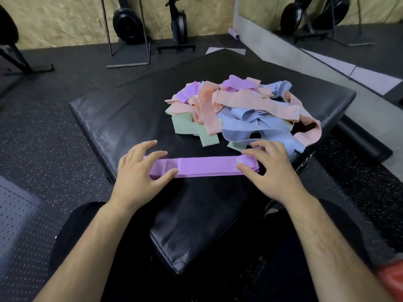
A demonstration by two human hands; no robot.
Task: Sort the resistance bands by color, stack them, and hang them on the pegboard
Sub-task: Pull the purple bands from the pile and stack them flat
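Observation:
A flat stack of purple resistance bands (205,166) lies across the near part of a black padded box (122,110). My left hand (139,171) presses on its left end, thumb under the near edge, fingers spread over the top. My right hand (270,166) presses its right end the same way. Behind them sits a tangled pile of bands (235,110): peach on top, blue at the right, green at the lower left, purple at the back. No pegboard is in view.
The box stands on speckled black rubber flooring (54,138). Black gym machines (128,25) and a metal frame stand against the chipboard wall. A purple foam roller (233,33) lies by a wall mirror (327,18). My dark-clothed knees flank the box.

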